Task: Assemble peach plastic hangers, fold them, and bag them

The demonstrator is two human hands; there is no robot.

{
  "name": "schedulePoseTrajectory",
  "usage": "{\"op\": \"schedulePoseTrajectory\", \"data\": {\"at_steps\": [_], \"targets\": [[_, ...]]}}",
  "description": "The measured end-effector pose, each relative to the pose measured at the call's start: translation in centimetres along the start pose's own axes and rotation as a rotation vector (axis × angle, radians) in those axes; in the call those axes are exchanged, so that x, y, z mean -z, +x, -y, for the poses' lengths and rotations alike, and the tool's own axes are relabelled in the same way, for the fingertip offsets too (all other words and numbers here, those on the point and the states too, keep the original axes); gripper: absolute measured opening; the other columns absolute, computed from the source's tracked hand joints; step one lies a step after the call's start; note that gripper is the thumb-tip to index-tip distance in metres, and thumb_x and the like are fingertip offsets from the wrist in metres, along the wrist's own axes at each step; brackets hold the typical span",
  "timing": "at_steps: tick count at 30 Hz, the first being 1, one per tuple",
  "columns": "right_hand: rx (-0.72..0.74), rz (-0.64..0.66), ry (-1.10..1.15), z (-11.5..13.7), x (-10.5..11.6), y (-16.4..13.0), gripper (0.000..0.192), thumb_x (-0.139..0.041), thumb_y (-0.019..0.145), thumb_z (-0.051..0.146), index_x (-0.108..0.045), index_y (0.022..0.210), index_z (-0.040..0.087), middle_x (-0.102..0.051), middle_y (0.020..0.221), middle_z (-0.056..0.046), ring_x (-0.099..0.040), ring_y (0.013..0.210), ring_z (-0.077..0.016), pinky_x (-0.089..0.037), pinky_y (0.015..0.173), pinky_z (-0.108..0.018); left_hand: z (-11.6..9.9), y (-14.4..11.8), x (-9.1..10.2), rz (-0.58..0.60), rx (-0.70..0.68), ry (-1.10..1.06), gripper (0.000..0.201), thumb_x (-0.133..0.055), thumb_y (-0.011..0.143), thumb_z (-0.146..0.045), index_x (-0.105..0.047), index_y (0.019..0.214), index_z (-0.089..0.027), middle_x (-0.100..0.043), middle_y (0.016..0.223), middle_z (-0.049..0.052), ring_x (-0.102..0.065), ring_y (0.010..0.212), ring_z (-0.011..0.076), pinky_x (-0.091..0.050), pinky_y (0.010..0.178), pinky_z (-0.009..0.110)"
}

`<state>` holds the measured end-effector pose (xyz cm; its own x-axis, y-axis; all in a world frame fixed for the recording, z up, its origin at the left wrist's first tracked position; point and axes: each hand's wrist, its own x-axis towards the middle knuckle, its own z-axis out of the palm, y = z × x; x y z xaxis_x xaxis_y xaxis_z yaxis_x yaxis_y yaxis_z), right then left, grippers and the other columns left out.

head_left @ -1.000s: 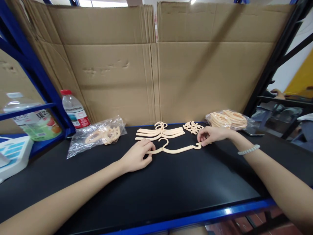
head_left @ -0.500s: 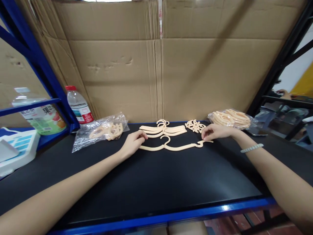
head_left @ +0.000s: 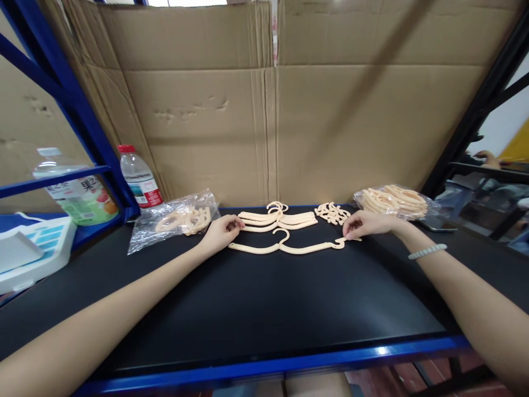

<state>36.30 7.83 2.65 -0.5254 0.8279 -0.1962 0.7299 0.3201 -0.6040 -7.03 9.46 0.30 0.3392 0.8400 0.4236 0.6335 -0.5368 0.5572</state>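
1 cream hanger (head_left: 285, 247) lies flat on the black tabletop (head_left: 264, 309) between our hands. Our left hand (head_left: 221, 232) rests at its left tip, fingers loosely curled and touching it; whether they grip it, we cannot tell. Our right hand (head_left: 366, 223) pinches a small clip (head_left: 344, 241) at its right tip. Behind lie a hanger stack (head_left: 278, 219), loose clips (head_left: 332, 214) and 2 plastic bags (head_left: 176, 221) (head_left: 392, 201), all against a cardboard wall (head_left: 268, 105) in blue shelving.
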Motion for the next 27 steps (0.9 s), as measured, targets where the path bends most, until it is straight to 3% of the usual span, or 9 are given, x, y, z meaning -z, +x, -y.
{"op": "schedulePoseTrajectory", "data": {"at_steps": [8,16,23,27], "targets": [[0.001,0.01,-0.021,0.1,-0.1,0.0,0.036,-0.07,0.067,0.051,-0.07,0.076,0.016,-0.061,0.064,-0.002,-0.053,0.061,-0.0148,-0.04,0.06,-0.028,-0.5,-0.3,0.1,-0.017,-0.082,0.117,0.016,-0.043,0.053,-0.007,-0.051,0.061,-0.019,-0.043,0.065,-0.001,-0.045,0.06,0.015,-0.036,0.055,0.027],[-0.002,0.024,-0.042,0.2,-0.3,0.1,0.035,-0.069,0.07,0.05,-0.068,0.074,0.015,-0.06,0.062,-0.001,-0.05,0.06,-0.014,-0.038,0.058,-0.027,-0.6,-0.4,0.0,0.015,-0.152,0.192,0.022,-0.038,0.047,-0.002,-0.045,0.058,-0.02,-0.045,0.07,0.002,-0.047,0.072,0.0195,-0.035,0.063,0.03],[0.005,-0.002,-0.069,0.4,-0.5,0.3,0.037,-0.068,0.07,0.052,-0.067,0.072,0.015,-0.061,0.064,-0.002,-0.051,0.061,-0.0142,-0.038,0.058,-0.027,-0.1,-0.3,0.3,0.05,-0.16,0.186,0.021,-0.038,0.046,-0.003,-0.046,0.056,-0.019,-0.047,0.068,0.001,-0.048,0.07,0.0188,-0.037,0.062,0.029],[-0.002,0.001,-0.039,0.5,-0.5,0.3,0.04,-0.069,0.068,0.054,-0.067,0.074,0.015,-0.061,0.063,-0.002,-0.052,0.061,-0.0149,-0.039,0.059,-0.027,0.9,0.0,0.5,0.004,-0.117,0.162,0.024,-0.036,0.047,-0.003,-0.05,0.06,-0.018,-0.047,0.065,0.0,-0.049,0.064,0.0167,-0.038,0.059,0.027]]}}
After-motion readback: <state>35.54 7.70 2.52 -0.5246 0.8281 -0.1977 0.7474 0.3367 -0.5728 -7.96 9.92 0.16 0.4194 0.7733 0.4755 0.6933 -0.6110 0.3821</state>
